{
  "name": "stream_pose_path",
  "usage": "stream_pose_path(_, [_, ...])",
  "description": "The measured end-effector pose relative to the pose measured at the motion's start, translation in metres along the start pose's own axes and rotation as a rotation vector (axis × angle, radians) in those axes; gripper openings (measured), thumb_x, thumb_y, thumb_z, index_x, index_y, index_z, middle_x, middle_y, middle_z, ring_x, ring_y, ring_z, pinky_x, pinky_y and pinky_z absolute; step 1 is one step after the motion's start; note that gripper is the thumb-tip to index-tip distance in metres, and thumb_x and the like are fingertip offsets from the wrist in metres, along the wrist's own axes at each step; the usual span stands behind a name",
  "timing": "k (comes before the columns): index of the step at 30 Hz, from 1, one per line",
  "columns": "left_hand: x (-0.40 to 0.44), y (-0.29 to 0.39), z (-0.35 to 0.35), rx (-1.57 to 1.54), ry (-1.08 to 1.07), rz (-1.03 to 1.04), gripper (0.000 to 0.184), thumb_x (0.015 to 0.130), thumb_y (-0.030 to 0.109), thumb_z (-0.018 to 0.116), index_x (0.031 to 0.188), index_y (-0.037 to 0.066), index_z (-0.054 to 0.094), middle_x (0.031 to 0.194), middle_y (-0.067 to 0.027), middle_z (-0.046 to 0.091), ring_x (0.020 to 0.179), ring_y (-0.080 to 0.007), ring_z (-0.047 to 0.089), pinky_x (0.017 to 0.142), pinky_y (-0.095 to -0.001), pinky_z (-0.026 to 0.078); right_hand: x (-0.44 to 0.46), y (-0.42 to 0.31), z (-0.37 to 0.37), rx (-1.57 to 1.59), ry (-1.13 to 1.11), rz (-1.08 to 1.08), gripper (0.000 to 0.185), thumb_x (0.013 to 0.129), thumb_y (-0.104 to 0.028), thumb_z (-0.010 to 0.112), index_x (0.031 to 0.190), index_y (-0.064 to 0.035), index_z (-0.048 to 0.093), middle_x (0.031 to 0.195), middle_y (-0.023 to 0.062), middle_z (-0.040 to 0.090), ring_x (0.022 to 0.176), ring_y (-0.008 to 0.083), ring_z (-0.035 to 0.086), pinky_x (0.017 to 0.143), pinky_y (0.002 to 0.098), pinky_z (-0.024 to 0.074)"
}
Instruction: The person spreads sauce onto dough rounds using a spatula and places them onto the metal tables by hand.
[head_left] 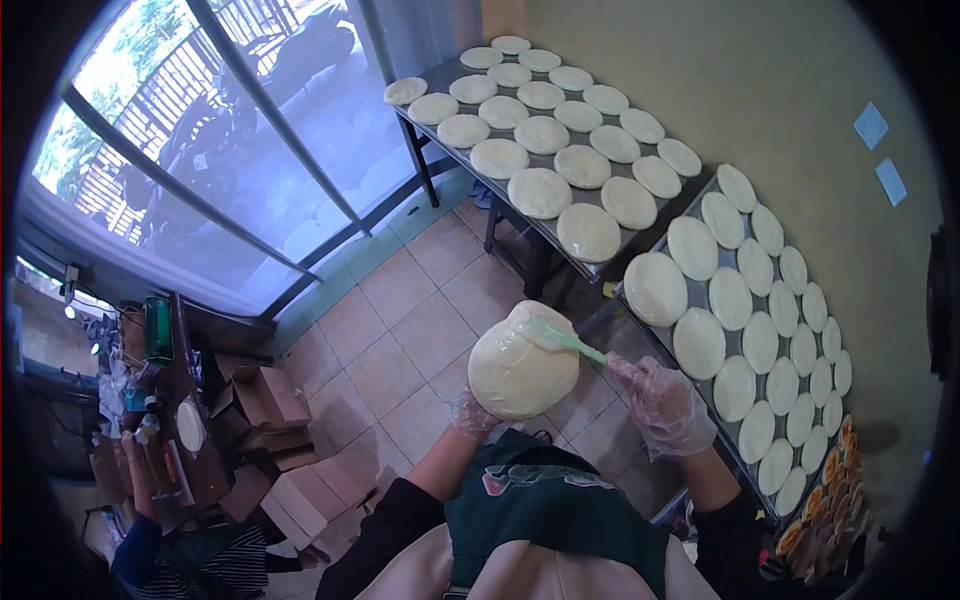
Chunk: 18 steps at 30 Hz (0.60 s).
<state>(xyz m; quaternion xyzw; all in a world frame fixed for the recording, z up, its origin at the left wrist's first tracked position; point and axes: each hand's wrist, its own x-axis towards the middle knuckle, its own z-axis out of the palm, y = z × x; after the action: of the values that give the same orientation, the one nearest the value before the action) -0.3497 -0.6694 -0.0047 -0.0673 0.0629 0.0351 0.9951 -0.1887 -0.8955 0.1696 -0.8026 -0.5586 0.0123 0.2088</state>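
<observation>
In front of my body, a round, pale cake [520, 378] coated in glossy cream rests on my gloved left hand [474, 414], most of which is hidden beneath it. Clear plastic also covers my right hand [664, 408], whose fingers are closed round the green handle of a spatula [586, 348]. The spatula's pale blade lies against the top far side of the cake, where a thicker lump of cream shows.
Many similar pale rounds stand in rows on a far table [455, 72] and a right-hand table [713, 384]. Cardboard boxes [315, 500] lie on the tiled floor at left. Another person's arm [140, 478] reaches over a cluttered desk [205, 465]. Glass doors [230, 150] stand beyond.
</observation>
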Motion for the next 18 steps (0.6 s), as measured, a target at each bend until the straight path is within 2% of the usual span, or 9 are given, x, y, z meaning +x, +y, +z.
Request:
stream_pose_path(3, [-0.004, 0.026, -0.006, -0.001, 0.0, -0.023, 0.054, 0.105, 0.04, 0.039, 0.152, 0.012, 0.038, 0.153, -0.0164, 0.043, 0.137, -0.0346, 0.048, 0.11, -0.0586, 0.041, 0.034, 0.02, 0.015, 0.119, 0.054, 0.003, 0.042, 0.092, -0.009, 0.058, 0.132, -0.0227, 0.061, 0.074, 0.0081, 0.05, 0.056, 0.0292, 0.055, 0.048, 0.0407, 0.0437])
stream_pose_path(4, [-0.001, 0.038, -0.006, -0.004, -0.001, -0.03, 0.055, 0.105, 0.04, 0.039, 0.152, 0.012, 0.039, 0.153, -0.0164, 0.044, 0.136, -0.0346, 0.048, 0.11, -0.0586, 0.041, 0.041, 0.027, 0.015, 0.042, -0.087, 0.08, 0.043, 0.091, -0.004, 0.063, 0.132, -0.0152, 0.063, 0.101, 0.007, 0.067, 0.072, 0.0176, 0.062, 0.061, 0.0294, 0.0494])
stream_pose_path(5, [-0.002, 0.053, -0.005, -0.01, -0.005, -0.033, 0.055, 0.105, 0.04, 0.039, 0.151, 0.012, 0.039, 0.153, -0.0165, 0.044, 0.136, -0.0346, 0.048, 0.11, -0.0587, 0.041, 0.055, 0.024, 0.016, 0.036, -0.094, 0.07, 0.043, 0.091, -0.004, 0.063, 0.132, -0.0152, 0.063, 0.101, 0.007, 0.067, 0.072, 0.0176, 0.062, 0.061, 0.0294, 0.0494])
stream_pose_path(7, [0.008, 0.08, -0.005, -0.027, -0.012, -0.024, 0.055, 0.104, 0.041, 0.04, 0.151, 0.012, 0.039, 0.152, -0.0165, 0.044, 0.136, -0.0346, 0.048, 0.11, -0.0588, 0.041, 0.088, 0.012, 0.018, 0.132, 0.017, 0.002, 0.043, 0.09, -0.001, 0.062, 0.131, -0.0141, 0.065, 0.097, 0.0068, 0.067, 0.075, 0.0177, 0.064, 0.061, 0.0276, 0.0483])
stream_pose_path(8, [0.005, 0.097, -0.006, -0.035, -0.011, -0.016, 0.055, 0.104, 0.041, 0.04, 0.151, 0.012, 0.04, 0.152, -0.0165, 0.045, 0.136, -0.0346, 0.049, 0.11, -0.0588, 0.041, 0.106, -0.001, 0.015, 0.136, 0.003, -0.014, 0.043, 0.09, -0.001, 0.062, 0.131, -0.0141, 0.065, 0.097, 0.0068, 0.067, 0.075, 0.0177, 0.064, 0.061, 0.0276, 0.0483])
stream_pose_path(10, [0.01, 0.119, -0.005, -0.039, -0.002, -0.01, 0.055, 0.104, 0.042, 0.04, 0.151, 0.012, 0.04, 0.152, -0.0166, 0.045, 0.136, -0.0346, 0.049, 0.11, -0.0589, 0.041, 0.142, -0.028, 0.012, 0.318, -0.14, -0.022, 0.035, 0.089, -0.005, 0.061, 0.122, -0.0174, 0.066, 0.078, 0.009, 0.057, 0.059, 0.029, 0.06, 0.049, 0.0414, 0.0448])
stream_pose_path(11, [0.009, 0.134, -0.005, -0.038, 0.001, -0.011, 0.055, 0.104, 0.042, 0.04, 0.151, 0.012, 0.041, 0.152, -0.0166, 0.045, 0.136, -0.0346, 0.049, 0.11, -0.059, 0.041, 0.158, -0.026, 0.019, 0.323, -0.144, -0.032, 0.035, 0.089, -0.005, 0.061, 0.122, -0.0174, 0.066, 0.078, 0.009, 0.057, 0.059, 0.029, 0.06, 0.049, 0.0414, 0.0448])
stream_pose_path(14, [0.001, 0.17, -0.006, -0.031, 0.006, -0.012, 0.056, 0.104, 0.043, 0.04, 0.15, 0.012, 0.041, 0.151, -0.0167, 0.046, 0.136, -0.0345, 0.049, 0.11, -0.0591, 0.041, 0.206, -0.014, 0.034, -0.018, -0.083, -0.174, 0.034, 0.092, -0.007, 0.058, 0.123, -0.0189, 0.066, 0.075, 0.0091, 0.055, 0.057, 0.0296, 0.058, 0.049, 0.0415, 0.0454])
stream_pose_path(18, [-0.018, 0.212, -0.013, -0.028, 0.018, 0.002, 0.056, 0.103, 0.044, 0.04, 0.15, 0.012, 0.043, 0.15, -0.0168, 0.047, 0.135, -0.0345, 0.05, 0.11, -0.0593, 0.041, 0.258, -0.05, 0.032, -0.089, -0.116, -0.255, 0.035, 0.092, -0.007, 0.057, 0.124, -0.0196, 0.065, 0.072, 0.0087, 0.051, 0.053, 0.0273, 0.054, 0.047, 0.0411, 0.0438])
